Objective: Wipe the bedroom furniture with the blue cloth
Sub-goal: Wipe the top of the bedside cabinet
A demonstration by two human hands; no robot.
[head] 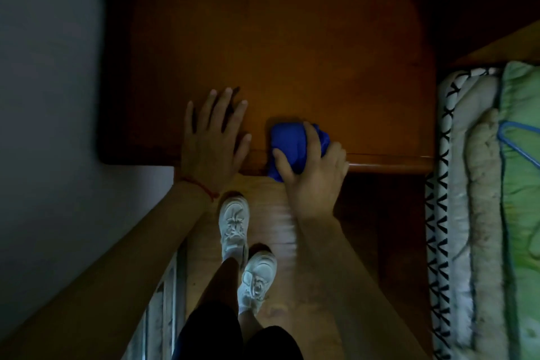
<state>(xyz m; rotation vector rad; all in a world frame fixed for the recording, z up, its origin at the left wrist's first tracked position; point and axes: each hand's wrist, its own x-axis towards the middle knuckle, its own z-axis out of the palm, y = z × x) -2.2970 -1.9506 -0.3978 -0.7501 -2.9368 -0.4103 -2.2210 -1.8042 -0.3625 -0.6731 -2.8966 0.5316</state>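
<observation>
A bunched blue cloth (287, 145) lies on the front edge of a dark brown wooden cabinet top (277, 47), partly hanging over the rounded lip. My right hand (312, 172) grips the cloth from the near side, thumb and fingers curled round it. To the left of the cloth, my left hand (211, 137) rests flat on the wood with its fingers spread, a red string at the wrist.
A bed (485, 207) with a patterned mattress edge, green bedding and a blue hanger (518, 145) runs along the right. A pale wall (49, 96) stands on the left. Below are the wooden floor (271, 213), my white shoes and a white railing (163, 301).
</observation>
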